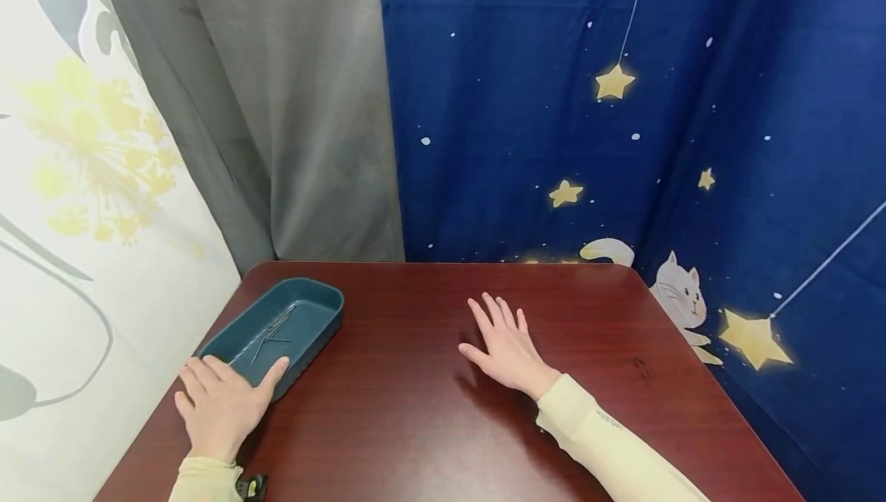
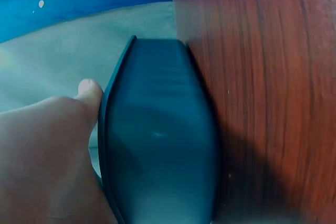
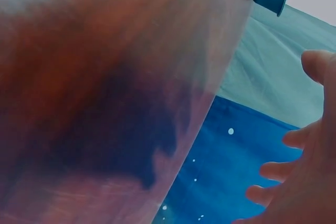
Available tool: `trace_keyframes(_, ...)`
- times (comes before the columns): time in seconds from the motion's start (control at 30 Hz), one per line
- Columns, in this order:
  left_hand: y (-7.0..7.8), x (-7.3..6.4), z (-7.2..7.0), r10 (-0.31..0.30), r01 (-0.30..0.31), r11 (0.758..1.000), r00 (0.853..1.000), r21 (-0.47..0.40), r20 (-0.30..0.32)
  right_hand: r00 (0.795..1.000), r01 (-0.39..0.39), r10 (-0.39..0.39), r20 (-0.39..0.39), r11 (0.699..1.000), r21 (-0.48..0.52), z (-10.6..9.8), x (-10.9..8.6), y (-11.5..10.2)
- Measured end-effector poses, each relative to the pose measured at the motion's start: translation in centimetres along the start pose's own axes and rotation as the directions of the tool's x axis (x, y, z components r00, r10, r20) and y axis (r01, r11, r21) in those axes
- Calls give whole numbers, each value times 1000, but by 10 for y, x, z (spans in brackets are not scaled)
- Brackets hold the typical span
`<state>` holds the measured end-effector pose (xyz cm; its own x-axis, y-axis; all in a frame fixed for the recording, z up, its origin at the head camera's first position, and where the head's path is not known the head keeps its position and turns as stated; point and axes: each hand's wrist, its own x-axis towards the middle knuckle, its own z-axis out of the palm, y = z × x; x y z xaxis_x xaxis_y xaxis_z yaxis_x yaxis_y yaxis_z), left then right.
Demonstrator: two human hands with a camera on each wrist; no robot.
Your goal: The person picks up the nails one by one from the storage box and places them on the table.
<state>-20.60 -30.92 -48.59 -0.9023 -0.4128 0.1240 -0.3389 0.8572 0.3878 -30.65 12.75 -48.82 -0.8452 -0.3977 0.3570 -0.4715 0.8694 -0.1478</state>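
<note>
A dark teal oblong tray (image 1: 321, 333) lies near the table's left edge. Several thin grey metal pins or nails (image 1: 273, 333) are scattered on its floor. At its near end is my left hand (image 1: 224, 406), fingers spread and thumb out toward the right rim. In the left wrist view the thumb (image 2: 90, 90) is at the rim, beside the tray's outer wall (image 2: 157, 129); the other fingers are hidden there. My right hand (image 1: 508, 352) hovers palm down over the table, fingers extended and holding nothing. Its fingers (image 3: 278, 170) are spread in the right wrist view.
A glossy reddish-brown table (image 1: 388, 417) with rounded far corners lies beneath both hands. Behind it hang a grey curtain (image 1: 332, 102) and a blue star-patterned curtain (image 1: 498, 102). A white patterned surface (image 1: 104, 294) borders the left side.
</note>
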Motion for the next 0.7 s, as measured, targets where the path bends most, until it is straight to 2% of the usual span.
trace_keyframes(0.2,12,2,10,119,-119,993,993,11,-27,1000,25,-25,-3,1000,4,-3,13,-3)
trace_keyframes(0.43,28,5,20,259,-258,966,966,13,-28,999,46,-46,2,999,-10,-4,26,-10)
trace_keyframes(0.7,45,8,28,347,-347,938,938,4,23,998,58,-58,24,998,8,-3,38,-10)
